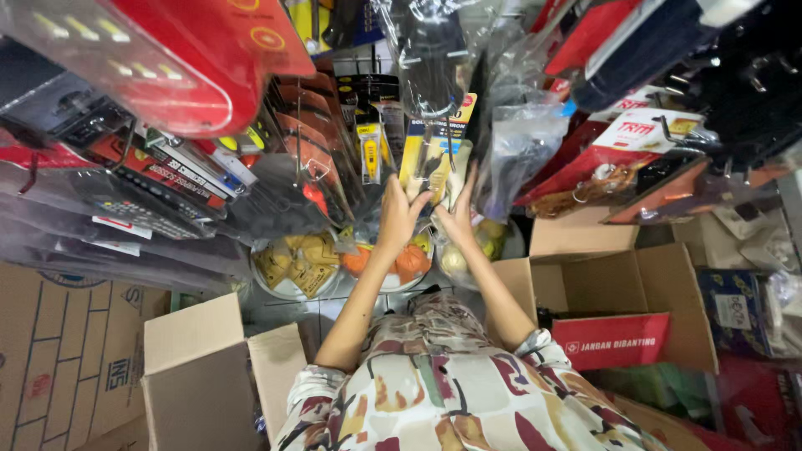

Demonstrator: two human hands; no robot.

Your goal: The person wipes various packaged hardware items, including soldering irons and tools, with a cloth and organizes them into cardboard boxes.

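Overhead, left hand [401, 213] and right hand [458, 219] each grip the yellow hanging blister pack [434, 154].

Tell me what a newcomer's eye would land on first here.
Both hands, left hand and right hand, reach up at centre to a yellow blister pack hanging among bagged goods. A big glossy red package fills the upper left. Open cardboard boxes flank the person: one lower left, another at right.
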